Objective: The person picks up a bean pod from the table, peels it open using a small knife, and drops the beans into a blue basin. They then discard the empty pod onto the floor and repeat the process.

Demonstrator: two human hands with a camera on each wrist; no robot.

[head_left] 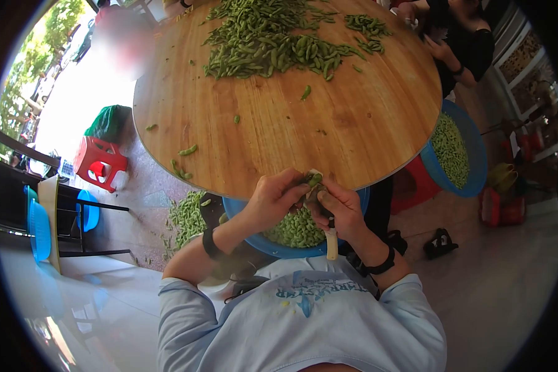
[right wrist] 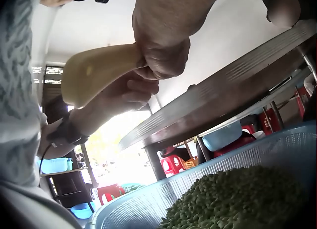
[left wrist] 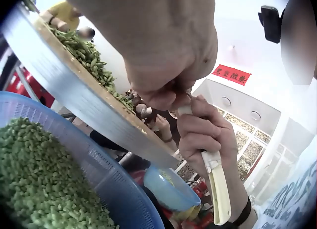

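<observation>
Over the table's near edge the two hands meet around a green bean pod (head_left: 315,180). The left hand (head_left: 278,195) pinches it between thumb and fingers. A tool with a cream handle (head_left: 332,244) is in the right hand (head_left: 342,209), whose fingers curl round its upper part. That handle (left wrist: 218,189) has a pale wrapped band, seen in the left wrist view; the tool's working end is hidden by the fingers. Below the hands stands a blue basket (head_left: 254,243) holding many shelled green beans (head_left: 296,229).
A round wooden table (head_left: 242,149) bears a large heap of pods (head_left: 273,53) at its far side, with a few loose pods nearer. Pods or shells (head_left: 187,218) lie on the floor at left. Another blue basin (head_left: 474,152) of beans stands right. People sit across the table.
</observation>
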